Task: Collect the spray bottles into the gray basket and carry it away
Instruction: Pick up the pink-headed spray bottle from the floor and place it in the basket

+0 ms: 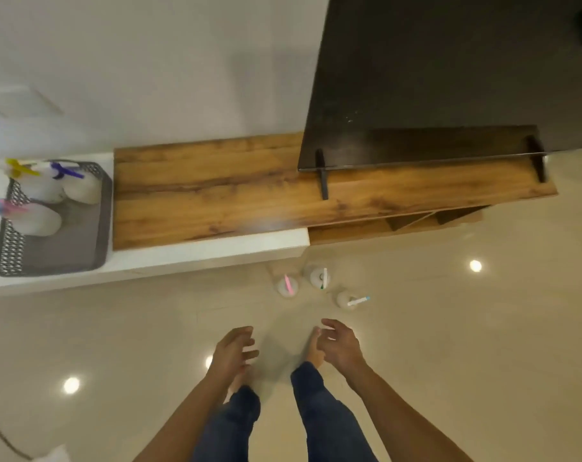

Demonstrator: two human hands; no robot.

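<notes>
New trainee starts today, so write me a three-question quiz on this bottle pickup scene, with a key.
1. True or false: the gray basket stands on the floor.
2. How many spray bottles stand on the floor in front of the person? A) one B) three C) five
3. Fill in: the left hand and right hand hold ____.

Key:
1. False. It sits on the white ledge, beside the wooden top.
2. B. One with a pink trigger, one with a white and green trigger, one with a white and blue trigger.
3. Nothing; both are open and empty above the floor.
</notes>
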